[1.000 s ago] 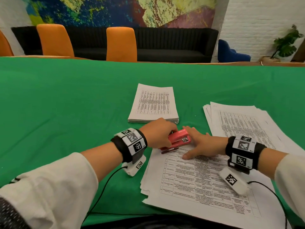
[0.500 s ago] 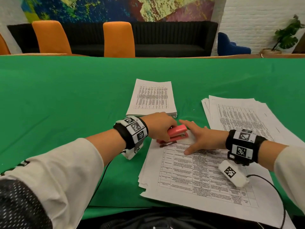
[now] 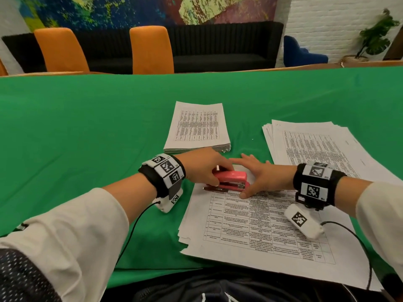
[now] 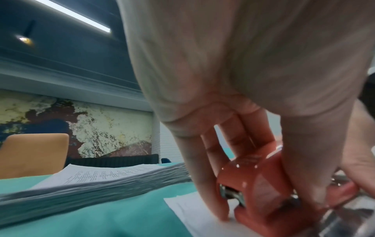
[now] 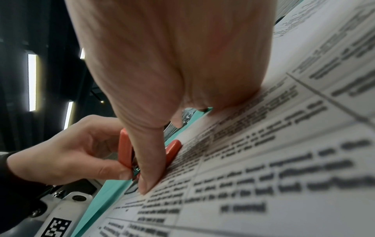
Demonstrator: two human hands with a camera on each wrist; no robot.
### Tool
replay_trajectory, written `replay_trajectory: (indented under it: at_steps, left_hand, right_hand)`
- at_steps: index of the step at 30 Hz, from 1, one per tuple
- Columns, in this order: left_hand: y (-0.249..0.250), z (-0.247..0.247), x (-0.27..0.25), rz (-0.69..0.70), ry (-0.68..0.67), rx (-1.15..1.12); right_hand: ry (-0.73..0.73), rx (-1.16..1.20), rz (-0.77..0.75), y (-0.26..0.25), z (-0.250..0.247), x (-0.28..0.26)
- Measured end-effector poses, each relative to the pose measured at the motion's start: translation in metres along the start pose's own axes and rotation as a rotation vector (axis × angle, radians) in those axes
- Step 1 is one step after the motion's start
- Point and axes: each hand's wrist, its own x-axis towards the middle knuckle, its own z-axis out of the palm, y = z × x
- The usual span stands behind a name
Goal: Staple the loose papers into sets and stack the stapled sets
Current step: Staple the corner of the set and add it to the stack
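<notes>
Both hands sit slightly farther from the body than a second ago, stapler moved with them. Green table (image 3: 87,127) under everything. Loose papers (image 3: 250,225) lie beneath both hands; second spread (image 3: 322,144) beyond right hand; neat stack (image 3: 197,127) beyond left hand. Right hand (image 3: 261,177) lies flat, fingers straight, pressing the sheets. Left hand (image 3: 202,165) curls around pink stapler (image 3: 234,178), sitting on the papers' far-left corner.
</notes>
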Motion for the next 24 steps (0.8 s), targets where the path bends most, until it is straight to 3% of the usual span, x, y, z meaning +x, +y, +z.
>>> replay_trajectory:
  at_steps: [4,9,24]
  left_hand:
    - [-0.006,0.000,0.000,-0.089,0.079,0.035]
    - [-0.013,0.005,-0.010,-0.021,0.090,0.045]
    - [-0.025,0.003,-0.028,-0.162,0.104,-0.063]
  right_hand:
    - [0.001,-0.029,0.008,-0.002,-0.001,-0.002]
    - [-0.012,-0.050,0.026,-0.005,-0.001,-0.003]
    - [-0.018,-0.060,0.038,-0.009,-0.004,-0.007]
